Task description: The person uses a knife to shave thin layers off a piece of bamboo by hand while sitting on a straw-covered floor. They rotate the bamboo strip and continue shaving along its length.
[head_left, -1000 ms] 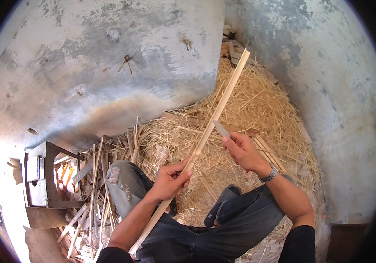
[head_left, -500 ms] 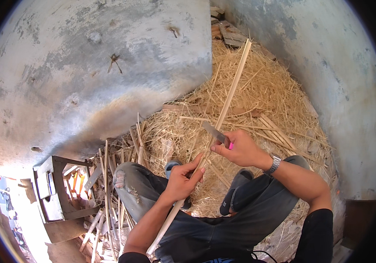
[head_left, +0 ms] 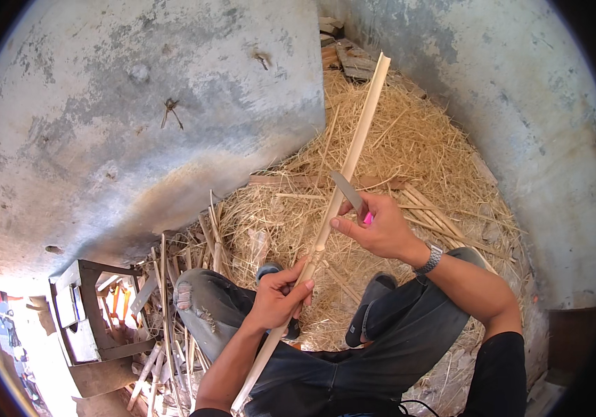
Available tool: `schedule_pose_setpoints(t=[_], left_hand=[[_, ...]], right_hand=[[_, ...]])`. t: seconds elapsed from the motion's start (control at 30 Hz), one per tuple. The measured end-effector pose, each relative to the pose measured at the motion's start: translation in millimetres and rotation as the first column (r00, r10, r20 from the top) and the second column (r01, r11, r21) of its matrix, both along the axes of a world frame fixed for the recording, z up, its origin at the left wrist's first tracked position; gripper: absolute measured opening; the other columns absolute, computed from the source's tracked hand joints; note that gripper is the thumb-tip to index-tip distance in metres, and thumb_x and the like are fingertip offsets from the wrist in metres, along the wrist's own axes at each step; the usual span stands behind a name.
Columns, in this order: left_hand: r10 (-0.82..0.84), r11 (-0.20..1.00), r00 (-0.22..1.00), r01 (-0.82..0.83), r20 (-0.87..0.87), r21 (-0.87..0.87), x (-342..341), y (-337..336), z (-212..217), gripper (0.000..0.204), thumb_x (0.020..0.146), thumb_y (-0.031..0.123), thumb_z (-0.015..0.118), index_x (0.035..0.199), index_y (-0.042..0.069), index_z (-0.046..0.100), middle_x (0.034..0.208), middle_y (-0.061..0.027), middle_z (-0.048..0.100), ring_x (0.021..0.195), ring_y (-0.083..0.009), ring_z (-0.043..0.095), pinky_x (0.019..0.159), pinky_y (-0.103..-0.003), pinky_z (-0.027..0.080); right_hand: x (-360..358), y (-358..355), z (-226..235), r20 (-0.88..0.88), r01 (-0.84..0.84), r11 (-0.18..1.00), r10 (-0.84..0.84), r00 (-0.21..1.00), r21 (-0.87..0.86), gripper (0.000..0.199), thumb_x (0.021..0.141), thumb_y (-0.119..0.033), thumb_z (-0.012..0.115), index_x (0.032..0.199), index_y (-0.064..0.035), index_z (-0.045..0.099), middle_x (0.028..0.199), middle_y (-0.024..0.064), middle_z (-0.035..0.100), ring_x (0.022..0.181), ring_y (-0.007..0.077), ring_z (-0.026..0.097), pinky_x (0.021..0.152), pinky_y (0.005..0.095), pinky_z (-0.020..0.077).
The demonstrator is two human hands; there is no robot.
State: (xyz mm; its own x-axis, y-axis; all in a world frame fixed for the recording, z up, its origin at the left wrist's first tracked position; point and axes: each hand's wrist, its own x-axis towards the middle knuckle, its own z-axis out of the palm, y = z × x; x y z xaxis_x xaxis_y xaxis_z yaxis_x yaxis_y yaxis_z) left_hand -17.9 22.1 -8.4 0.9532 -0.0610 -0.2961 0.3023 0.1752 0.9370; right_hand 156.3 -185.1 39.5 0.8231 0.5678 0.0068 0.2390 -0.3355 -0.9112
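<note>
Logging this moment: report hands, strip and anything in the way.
Left hand gripping pale strip. Right hand holding knife, blade crossing strip in view; contact unclear. Possible obstacle: joint in strip, between hands.

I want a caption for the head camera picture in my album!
Left hand gripping a long pale strip, right hand holding a blade, over straw-like shavings.

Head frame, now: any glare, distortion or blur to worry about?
Head view: bright patch at lower left blown out to white; head view: right-hand wall curves toward the black fisheye rim; head view: blade and pale strip look reasonably sharp, no obvious motion blur.
</note>
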Motion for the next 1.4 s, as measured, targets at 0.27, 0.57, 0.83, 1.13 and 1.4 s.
schedule_pose_setpoints(t=[0.27,0.57,0.83,1.13,1.4], left_hand=[[-0.04,0.996,0.997,0.045,0.062,-0.082,-4,1,-6,0.054,0.103,0.007,0.064,0.154,0.003,0.047,0.074,-0.0031,0.066,0.051,-0.0057,0.055,0.048,-0.021,0.047],[-0.076,0.992,0.996,0.08,0.041,-0.1,0,-4,5,0.059,0.105,0.005,0.059,0.159,0.003,0.038,0.093,-0.0068,0.07,0.059,-0.0065,0.06,0.054,-0.022,0.052],[0.079,0.996,0.99,-0.074,0.112,-0.051,-1,11,-4,0.061,0.103,0.003,0.059,0.16,0.004,0.037,0.091,-0.0082,0.069,0.055,-0.0057,0.053,0.049,-0.021,0.046],[0.1,0.994,0.987,-0.095,0.123,-0.048,-1,9,-4,0.058,0.103,0.002,0.06,0.158,0.003,0.041,0.089,-0.0065,0.068,0.054,-0.0046,0.052,0.047,-0.02,0.042],[0.142,0.99,0.981,-0.138,0.132,-0.039,3,15,-5,0.058,0.102,0.0,0.059,0.157,0.004,0.042,0.088,-0.0096,0.068,0.05,-0.0058,0.051,0.044,-0.02,0.041]], right_hand=[[25,-5,-5,-0.037,0.161,0.973,-0.157,0.987,0.164,0.022,0.096,-0.021,0.074,0.09,-0.0011,0.07,0.062,-0.0038,0.055,0.057,0.0041,0.048,0.052,0.0283,0.0374],[1,-6,-16,-0.029,-0.004,0.994,0.007,1.0,0.109,0.029,0.1,-0.025,0.071,0.09,0.0017,0.067,0.065,-0.004,0.053,0.059,0.0044,0.044,0.053,0.0275,0.0366],[16,-14,5,0.205,-0.061,0.987,0.09,0.975,-0.147,0.041,0.108,-0.03,0.054,0.082,0.0008,0.063,0.062,0.0189,0.055,0.053,0.0329,0.052,0.054,0.0436,0.0416],[6,-9,-5,0.242,-0.089,0.971,0.143,0.96,-0.221,0.043,0.108,-0.032,0.052,0.081,-0.0007,0.063,0.061,0.0218,0.057,0.054,0.0428,0.057,0.054,0.0497,0.0446],[-39,6,-16,0.156,-0.298,0.886,0.37,0.916,-0.354,0.042,0.108,-0.036,0.052,0.086,-0.0041,0.069,0.06,0.0221,0.059,0.058,0.0445,0.061,0.056,0.052,0.049]])
